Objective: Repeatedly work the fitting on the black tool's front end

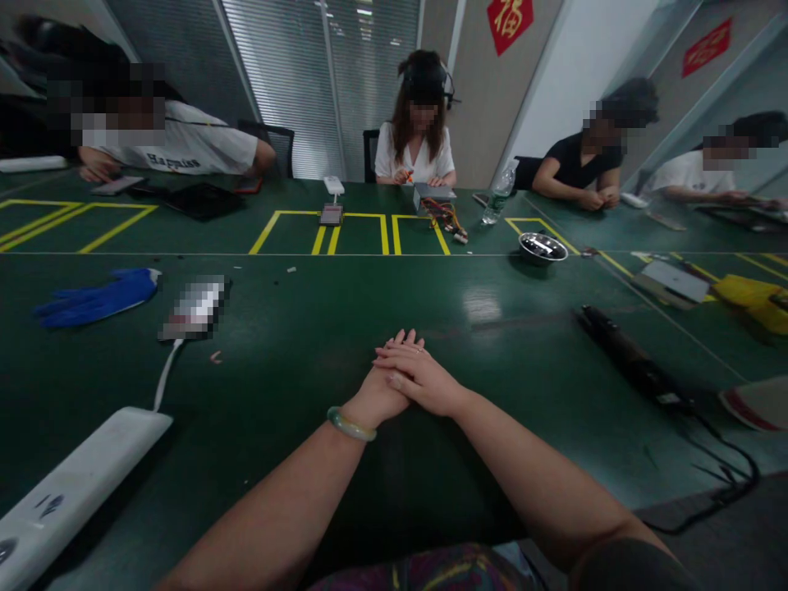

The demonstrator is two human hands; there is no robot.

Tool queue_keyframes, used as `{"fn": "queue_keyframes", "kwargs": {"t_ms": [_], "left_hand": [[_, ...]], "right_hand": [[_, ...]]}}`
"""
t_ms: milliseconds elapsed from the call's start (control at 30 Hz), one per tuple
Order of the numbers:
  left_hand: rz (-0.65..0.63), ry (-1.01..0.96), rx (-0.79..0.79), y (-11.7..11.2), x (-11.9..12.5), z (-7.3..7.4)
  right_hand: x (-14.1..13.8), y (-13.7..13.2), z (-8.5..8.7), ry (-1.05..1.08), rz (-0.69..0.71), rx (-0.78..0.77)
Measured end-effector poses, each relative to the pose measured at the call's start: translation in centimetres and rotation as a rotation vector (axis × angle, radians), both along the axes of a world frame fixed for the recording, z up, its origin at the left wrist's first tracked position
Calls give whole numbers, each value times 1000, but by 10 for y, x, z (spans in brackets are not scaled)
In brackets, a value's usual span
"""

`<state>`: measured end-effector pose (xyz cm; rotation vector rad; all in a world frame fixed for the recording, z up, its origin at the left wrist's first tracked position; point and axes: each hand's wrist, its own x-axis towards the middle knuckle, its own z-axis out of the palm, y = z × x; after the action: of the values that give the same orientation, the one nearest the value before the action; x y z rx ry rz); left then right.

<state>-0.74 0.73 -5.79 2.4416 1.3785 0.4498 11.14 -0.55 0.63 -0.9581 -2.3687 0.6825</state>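
At a green tabletop [277, 394], a person's right hand [436, 384] lies over the left hand [382, 398], both open with fingers extended, between a black corded tool [634, 359] at right and a white corded unit [86, 484] at left, as co-workers [397, 152] sit opposite

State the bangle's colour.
The bangle is green fading to cream, seen in the head view.

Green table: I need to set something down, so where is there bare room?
Bare patches lie between the right hand and the black tool, and between the left hand and the small scrap. It is crowded at left, around the blue glove and long white strip.
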Motion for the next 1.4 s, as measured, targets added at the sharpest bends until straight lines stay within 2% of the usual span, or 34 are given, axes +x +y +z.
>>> {"fn": "queue_keyframes", "kwargs": {"t_ms": [100,200,267,400,467,533,600,667,767,833,900,1067,1167,1233,1300,1400], "left_hand": [[-144,95,85,-2,-9,17],[-108,141,83,-2,-15,32],[-109,180,62,-2,-15,38],[-113,207,18,-2,-11,41],[-116,223,13,-2,-10,40],[-114,234,13,-2,-10,40],[-115,243,12,-2,-10,38],[-115,245,16,0,-10,36],[-109,243,25,2,-11,32],[-106,238,36,2,-10,30],[-112,230,45,1,-10,29],[-112,197,45,-1,-12,28],[-97,162,47,1,-13,26],[-88,122,52,2,-13,26],[-76,64,70,1,-12,28],[-66,-32,144,-6,-10,40]], "right_hand": [[15,2,4,-12,-56,25],[56,3,11,-78,-294,69],[102,0,13,-167,-579,125],[216,-25,7,-416,-1278,274],[268,-43,-2,-536,-1512,239],[308,-62,-12,-623,-1611,152],[338,-79,-19,-674,-1617,118],[361,-95,-21,-696,-1642,112],[385,-115,-19,-684,-1731,2],[394,-123,-19,-661,-1705,-24],[397,-127,-21,-637,-1655,15],[380,-124,-24,-571,-1683,49],[360,-117,-20,-532,-1682,41],[342,-109,-15,-506,-1630,39],[319,-99,-11,-483,-1533,60],[275,-79,-5,-455,-1339,123]]}}
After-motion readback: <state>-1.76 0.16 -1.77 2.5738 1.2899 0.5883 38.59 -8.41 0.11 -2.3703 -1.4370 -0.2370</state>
